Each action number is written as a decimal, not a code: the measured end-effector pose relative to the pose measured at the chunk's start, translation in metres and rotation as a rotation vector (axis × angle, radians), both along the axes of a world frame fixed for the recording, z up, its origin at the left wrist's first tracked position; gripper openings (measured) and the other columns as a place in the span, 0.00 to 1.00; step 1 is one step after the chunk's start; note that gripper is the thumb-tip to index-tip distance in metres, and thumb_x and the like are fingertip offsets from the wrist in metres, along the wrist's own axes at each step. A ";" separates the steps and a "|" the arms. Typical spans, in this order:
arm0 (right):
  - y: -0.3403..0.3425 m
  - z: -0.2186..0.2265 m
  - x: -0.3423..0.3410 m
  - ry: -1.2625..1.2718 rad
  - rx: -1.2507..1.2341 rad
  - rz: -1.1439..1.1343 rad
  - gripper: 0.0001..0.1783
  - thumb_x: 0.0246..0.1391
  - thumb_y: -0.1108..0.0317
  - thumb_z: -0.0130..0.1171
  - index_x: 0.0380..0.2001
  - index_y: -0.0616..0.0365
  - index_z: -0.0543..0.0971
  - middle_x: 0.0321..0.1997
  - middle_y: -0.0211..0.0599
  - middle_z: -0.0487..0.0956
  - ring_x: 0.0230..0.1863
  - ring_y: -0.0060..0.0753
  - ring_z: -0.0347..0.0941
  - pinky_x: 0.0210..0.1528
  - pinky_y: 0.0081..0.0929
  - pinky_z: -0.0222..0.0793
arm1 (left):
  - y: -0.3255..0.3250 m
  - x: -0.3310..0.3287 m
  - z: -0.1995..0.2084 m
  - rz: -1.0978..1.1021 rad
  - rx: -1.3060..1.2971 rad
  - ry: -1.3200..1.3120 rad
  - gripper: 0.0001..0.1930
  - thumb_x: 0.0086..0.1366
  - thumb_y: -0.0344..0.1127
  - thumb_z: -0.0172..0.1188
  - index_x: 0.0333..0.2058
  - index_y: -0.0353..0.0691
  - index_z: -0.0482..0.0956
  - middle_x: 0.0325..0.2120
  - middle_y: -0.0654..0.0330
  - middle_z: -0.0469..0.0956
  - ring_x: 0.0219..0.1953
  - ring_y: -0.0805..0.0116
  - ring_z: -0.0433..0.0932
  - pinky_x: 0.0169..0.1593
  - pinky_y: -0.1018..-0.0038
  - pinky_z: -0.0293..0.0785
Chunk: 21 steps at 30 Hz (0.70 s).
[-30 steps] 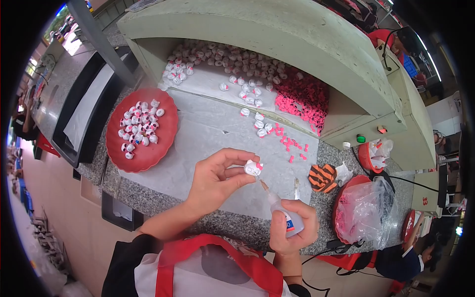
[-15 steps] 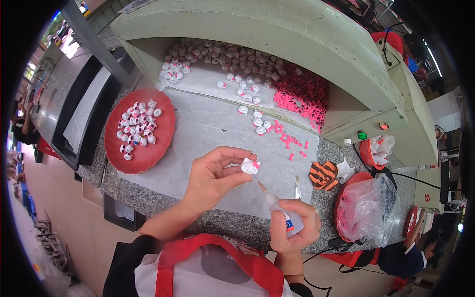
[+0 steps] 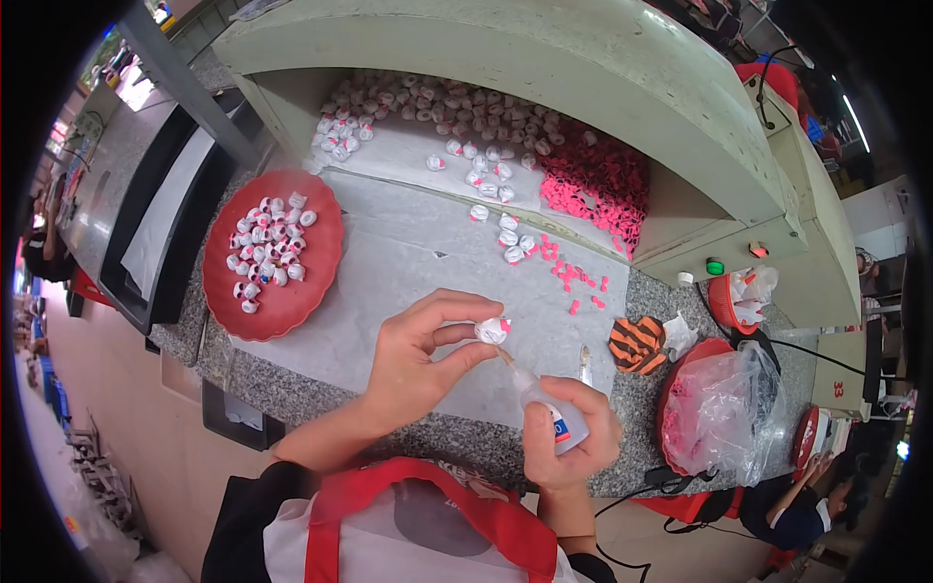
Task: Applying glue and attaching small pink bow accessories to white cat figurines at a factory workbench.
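Note:
Between the thumb and fingers of my left hand (image 3: 416,352) is a small white figurine head (image 3: 493,331) with a pink bow piece at its upper right. My right hand (image 3: 571,432) grips a translucent glue bottle (image 3: 552,412), tilted so its thin nozzle (image 3: 506,360) points up at the underside of the head. Whether the tip touches the head is hard to make out. Beyond my hands, small pink bow pieces (image 3: 564,272) lie scattered on white paper (image 3: 389,262), beside a few more white heads (image 3: 512,243).
A red scalloped plate (image 3: 313,299) holding finished-looking heads stands at left. Many white heads (image 3: 457,107) and a pink pile (image 3: 598,189) fill the shelf under a metal hood (image 3: 486,49). Tweezers (image 3: 585,365), an orange-black striped cloth (image 3: 637,346) and a plastic bag (image 3: 724,413) lie right.
The head in my left hand has turned slightly, showing less of its front. My right hand and the glue bottle have shifted a little left, keeping the nozzle by the head.

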State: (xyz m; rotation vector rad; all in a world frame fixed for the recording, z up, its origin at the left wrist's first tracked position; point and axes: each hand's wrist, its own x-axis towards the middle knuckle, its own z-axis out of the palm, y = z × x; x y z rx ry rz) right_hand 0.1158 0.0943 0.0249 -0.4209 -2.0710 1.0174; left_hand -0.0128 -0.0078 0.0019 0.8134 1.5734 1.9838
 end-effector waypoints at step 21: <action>0.046 -0.033 -0.015 -0.357 -0.632 -0.067 0.07 0.42 0.71 0.60 0.26 0.63 0.77 0.21 0.34 0.76 0.20 0.24 0.71 0.24 0.19 0.65 | 0.009 0.014 -0.030 -0.088 -0.084 -0.311 0.16 0.53 0.17 0.54 0.43 0.30 0.69 0.37 0.56 0.74 0.39 0.72 0.74 0.43 0.80 0.71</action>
